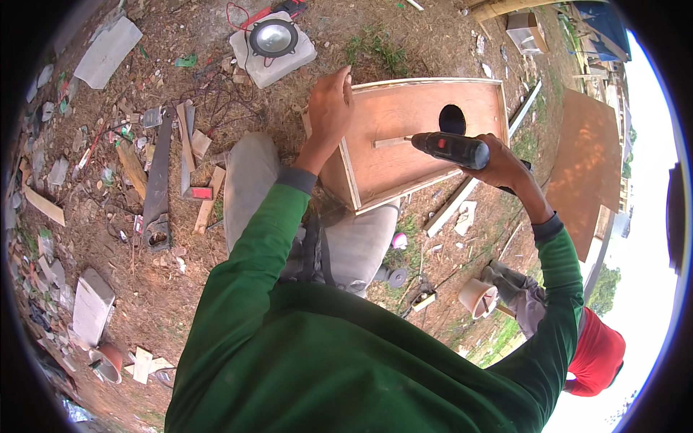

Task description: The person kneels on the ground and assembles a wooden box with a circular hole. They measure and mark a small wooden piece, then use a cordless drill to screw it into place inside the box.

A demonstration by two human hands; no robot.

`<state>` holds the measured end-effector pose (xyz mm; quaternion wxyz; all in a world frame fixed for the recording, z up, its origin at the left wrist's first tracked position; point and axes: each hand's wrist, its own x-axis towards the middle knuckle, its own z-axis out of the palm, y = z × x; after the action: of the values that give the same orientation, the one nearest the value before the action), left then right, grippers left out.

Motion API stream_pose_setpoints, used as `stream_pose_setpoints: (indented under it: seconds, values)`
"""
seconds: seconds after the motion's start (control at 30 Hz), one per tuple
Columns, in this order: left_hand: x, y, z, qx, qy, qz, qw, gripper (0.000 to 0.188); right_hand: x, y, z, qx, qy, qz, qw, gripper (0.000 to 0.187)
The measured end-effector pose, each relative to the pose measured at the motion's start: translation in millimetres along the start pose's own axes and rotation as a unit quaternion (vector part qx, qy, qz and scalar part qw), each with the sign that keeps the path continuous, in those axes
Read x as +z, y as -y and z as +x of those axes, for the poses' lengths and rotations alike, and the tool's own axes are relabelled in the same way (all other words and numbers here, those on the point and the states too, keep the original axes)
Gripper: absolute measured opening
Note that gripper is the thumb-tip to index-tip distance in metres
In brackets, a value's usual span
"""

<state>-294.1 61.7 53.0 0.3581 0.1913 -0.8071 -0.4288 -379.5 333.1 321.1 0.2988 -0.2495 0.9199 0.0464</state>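
Observation:
A shallow wooden box with a reddish-brown panel and pale rims leans across my knees. A round black hole is cut through its panel. My right hand is wrapped round a black cordless drill with a red mark on its body. The drill lies over the panel, its tip pointing left at a short wood strip on the panel. At the box's upper left corner, my left hand grips the edge, its fingertips partly hidden.
Beyond the box, a loudspeaker sits on a concrete slab. To the left lie a handsaw and a try square among wood scraps. At right are a bucket, a plywood sheet and a person in red.

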Motion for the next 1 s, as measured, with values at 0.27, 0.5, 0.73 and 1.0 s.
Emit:
stream_pose_setpoints:
  seconds: [0.27, 0.5, 0.73, 1.0]
  values:
    - [-1, -2, -1, -0.032, 0.014, -0.025, 0.999, 0.028, 12, -25, 6, 0.005, -0.004, -0.003, 1.0, 0.062]
    - [-2, -7, 0, -0.011, -0.026, -0.012, 1.0, 0.023, 16, -35, 13, -0.041, -0.016, -0.001, 0.999, 0.054]
    - [-2, -5, 0, 0.004, -0.031, -0.025, 0.999, 0.023, -18, 3, 23, -0.118, 0.078, -0.177, 0.974, 0.05]
    - [-17, -17, 7, 0.077, -0.014, 0.07, 0.994, 0.023, -35, 9, 34, -0.174, 0.084, -0.149, 0.97, 0.039]
